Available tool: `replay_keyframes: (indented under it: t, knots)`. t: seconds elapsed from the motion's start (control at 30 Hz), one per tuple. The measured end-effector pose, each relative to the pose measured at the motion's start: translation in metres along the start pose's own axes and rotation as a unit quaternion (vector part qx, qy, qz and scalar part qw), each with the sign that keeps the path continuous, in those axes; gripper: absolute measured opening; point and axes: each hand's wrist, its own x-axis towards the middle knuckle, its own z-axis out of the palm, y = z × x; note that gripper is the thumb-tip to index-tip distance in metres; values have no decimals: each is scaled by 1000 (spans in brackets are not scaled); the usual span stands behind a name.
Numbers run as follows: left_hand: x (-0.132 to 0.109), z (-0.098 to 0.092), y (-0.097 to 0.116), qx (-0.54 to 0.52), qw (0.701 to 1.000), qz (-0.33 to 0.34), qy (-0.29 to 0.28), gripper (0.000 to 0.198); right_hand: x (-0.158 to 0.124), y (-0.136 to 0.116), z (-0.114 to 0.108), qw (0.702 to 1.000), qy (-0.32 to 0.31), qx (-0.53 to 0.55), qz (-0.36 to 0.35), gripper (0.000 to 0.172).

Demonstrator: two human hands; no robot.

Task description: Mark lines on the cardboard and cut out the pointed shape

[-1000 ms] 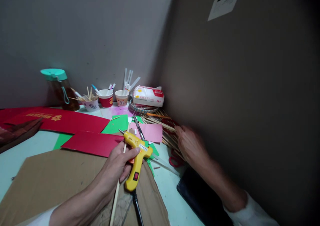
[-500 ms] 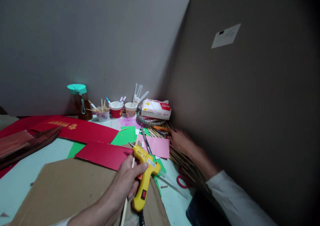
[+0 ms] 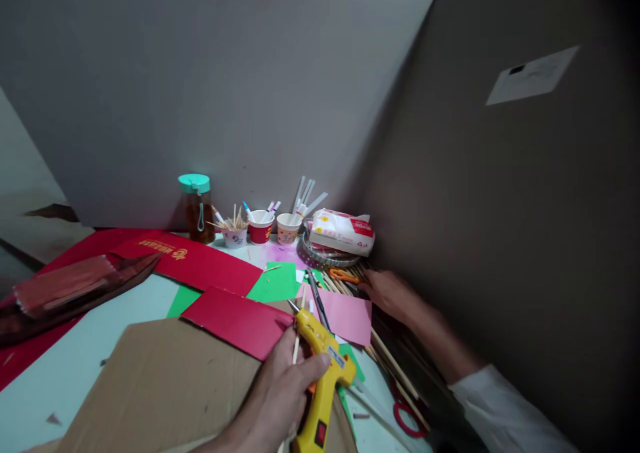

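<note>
My left hand [image 3: 280, 393] is wrapped round a yellow glue gun [image 3: 323, 373] and a thin wooden stick [image 3: 299, 326], low in the middle over a sheet of brown cardboard [image 3: 165, 379]. The gun's nozzle points up and left, towards a red card [image 3: 235, 319]. My right hand [image 3: 387, 289] reaches out flat over a pile of long wooden sticks [image 3: 385, 353] by the right wall, close to an orange-handled tool [image 3: 343, 276]. Its fingers lie on the sticks; I cannot make out whether they grip any.
At the back stand a teal-lidded jar [image 3: 197, 206], paper cups of pens and sticks [image 3: 260, 226] and a tissue pack [image 3: 341, 231] on a round tray. Green [image 3: 275, 283] and pink paper [image 3: 347, 316], red scissors [image 3: 407, 416] and a large red sheet [image 3: 175, 259] lie around.
The view has swung to the left, so everything sits further right and lower. My right hand has slid further along the stick pile towards the back. The left hand keeps hold of the glue gun.
</note>
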Motion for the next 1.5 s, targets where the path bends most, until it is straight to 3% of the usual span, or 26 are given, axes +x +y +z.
replay_keyframes:
  t: [0.37, 0.67, 0.97, 1.27, 1.5]
  knots:
    - [-13, -4, 16, 2, 999, -1, -41, 62, 6, -5, -4, 994, -43, -97, 27, 32]
    - [-14, -3, 19, -7, 999, 11, -43, 51, 16, -1, -3, 995, -56, -80, -11, 31]
    - [-10, -1, 16, -10, 999, 25, -27, 42, 25, 17, 3, 999, 47, -18, -13, 28]
    - [-5, 0, 8, -27, 999, 34, -24, 47, 41, 33, -8, 989, 139, 37, -23, 27]
    - [-1, -2, 0, -41, 998, 48, -26, 45, 33, 25, -19, 983, 179, 25, -35, 26]
